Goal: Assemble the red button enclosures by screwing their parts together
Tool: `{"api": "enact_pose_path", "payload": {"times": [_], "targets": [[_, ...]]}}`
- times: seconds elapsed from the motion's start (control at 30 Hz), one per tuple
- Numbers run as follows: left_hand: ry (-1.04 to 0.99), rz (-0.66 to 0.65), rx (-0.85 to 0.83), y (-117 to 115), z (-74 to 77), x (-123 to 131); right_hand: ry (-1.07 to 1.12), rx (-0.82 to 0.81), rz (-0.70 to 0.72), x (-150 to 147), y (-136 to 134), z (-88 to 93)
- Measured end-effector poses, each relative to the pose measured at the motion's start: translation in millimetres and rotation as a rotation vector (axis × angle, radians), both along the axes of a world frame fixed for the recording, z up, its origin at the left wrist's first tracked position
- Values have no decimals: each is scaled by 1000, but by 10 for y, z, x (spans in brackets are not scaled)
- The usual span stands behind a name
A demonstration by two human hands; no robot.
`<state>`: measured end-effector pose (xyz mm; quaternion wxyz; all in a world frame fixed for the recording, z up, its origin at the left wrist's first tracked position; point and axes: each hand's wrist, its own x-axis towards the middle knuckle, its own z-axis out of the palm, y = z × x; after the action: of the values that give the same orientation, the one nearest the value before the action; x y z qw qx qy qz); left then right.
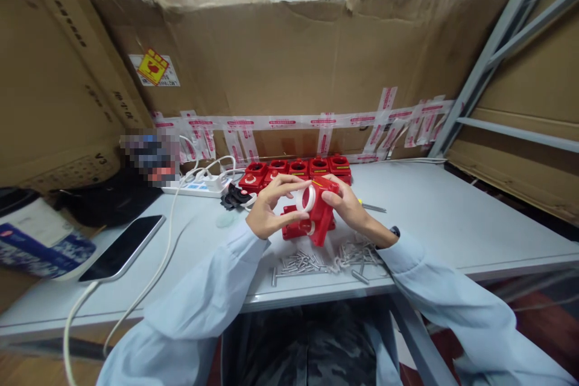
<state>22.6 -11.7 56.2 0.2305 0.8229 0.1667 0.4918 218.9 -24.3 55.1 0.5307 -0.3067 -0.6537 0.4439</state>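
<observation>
My right hand (346, 205) grips a red plastic housing (323, 211), tilted above the table. At its left-facing round opening is a white ring (300, 199); whether it is seated or just held against it I cannot tell. Thumb and fingers of my left hand (269, 208) are closed around this ring from the left. Under the held piece another red housing (292, 230) lies on the table, partly hidden. Close to the table's front edge are a pile of small metal screws (302, 262) and some loose metal pins (360, 277).
Several red housings (298, 167) stand in rows behind my hands. A screwdriver (374, 208) lies to the right. Leftward are a power strip (199, 187) with cables, a black bundle (235, 196), a phone (124, 247) and a tub (40, 235). Cardboard (289, 60) walls the back.
</observation>
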Motion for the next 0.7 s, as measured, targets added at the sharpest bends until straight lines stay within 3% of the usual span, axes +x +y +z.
{"api": "enact_pose_path", "payload": {"times": [0.4,0.7], "targets": [[-51,-98,-93,-8,7,2,44,-75,46,-6,12,-17],[35,-113,8,-14,48,-23,-104,-3,83,-10,41,-65]]}}
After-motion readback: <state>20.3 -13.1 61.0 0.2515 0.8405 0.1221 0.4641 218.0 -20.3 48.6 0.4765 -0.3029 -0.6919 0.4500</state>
